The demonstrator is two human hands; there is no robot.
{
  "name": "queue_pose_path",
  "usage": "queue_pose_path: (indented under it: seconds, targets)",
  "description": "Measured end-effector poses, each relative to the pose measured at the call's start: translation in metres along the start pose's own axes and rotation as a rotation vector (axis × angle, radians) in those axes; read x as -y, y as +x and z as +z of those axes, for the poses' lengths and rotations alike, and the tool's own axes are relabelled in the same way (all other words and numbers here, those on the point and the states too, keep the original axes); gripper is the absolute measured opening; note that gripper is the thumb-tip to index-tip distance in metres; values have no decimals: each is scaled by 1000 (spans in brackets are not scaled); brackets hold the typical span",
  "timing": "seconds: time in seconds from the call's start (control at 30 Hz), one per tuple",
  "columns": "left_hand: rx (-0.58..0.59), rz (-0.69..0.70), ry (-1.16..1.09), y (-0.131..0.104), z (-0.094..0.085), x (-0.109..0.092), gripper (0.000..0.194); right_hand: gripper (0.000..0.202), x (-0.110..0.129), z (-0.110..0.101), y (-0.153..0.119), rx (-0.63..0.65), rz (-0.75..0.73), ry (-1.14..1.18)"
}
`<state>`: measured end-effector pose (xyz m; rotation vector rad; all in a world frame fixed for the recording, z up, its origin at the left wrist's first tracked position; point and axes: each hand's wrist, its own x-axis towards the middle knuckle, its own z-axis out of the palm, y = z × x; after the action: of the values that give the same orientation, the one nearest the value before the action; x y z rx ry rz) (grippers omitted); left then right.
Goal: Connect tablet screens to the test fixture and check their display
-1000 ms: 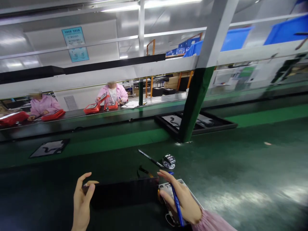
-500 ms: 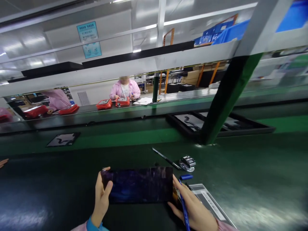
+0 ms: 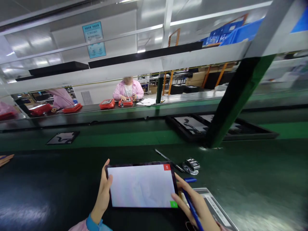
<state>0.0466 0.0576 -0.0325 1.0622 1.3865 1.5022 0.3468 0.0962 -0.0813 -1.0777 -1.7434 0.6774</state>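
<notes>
While the tablet [image 3: 141, 185] showed a dark screen half a second ago, it is now lit pale white, a red square at its top right corner, a green one at its bottom right; so the unit has powered up. Left hand [image 3: 103, 195] grips the tablet's left edge, thumb on the bezel. Right hand [image 3: 194, 205] holds a blue pen [image 3: 192, 210] in curled fingers, forefinger touching the tablet's right edge near the green square. Tablet is held just above the dark bench [image 3: 240, 179]. Beyond the tablet's far right corner lie a thin stylus [image 3: 166, 158] and a small metal counter [image 3: 192, 165]. A flat tray [image 3: 216, 208] lies just right of the tablet.
</notes>
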Motion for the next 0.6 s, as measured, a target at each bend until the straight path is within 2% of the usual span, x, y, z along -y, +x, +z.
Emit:
queue_pose_path:
  seconds: [0.07,0.13,0.2,0.27,0.37,0.47,0.6]
  targets:
    - [-57,-59,-90,1,2,2,65,52,12,1,9,-35,213,183]
    - [-153,-58,-93,2,1,3,58,56,24,3,18,-27,336,347]
    - [-266,-29,-57,2,-2,3,52,61,32,6,24,-35,378,427]
    - [-326,-17,-13,1,-6,3,47,62,38,9,27,-88,386,442]
    - [-319,32,111,-1,-13,0,41,61,44,12,26,-184,388,456]
    - [-317,147,262,-2,-15,-3,36,59,48,11,21,-244,414,475]
    - [-289,159,239,1,-15,-3,32,59,51,6,17,-254,422,466]
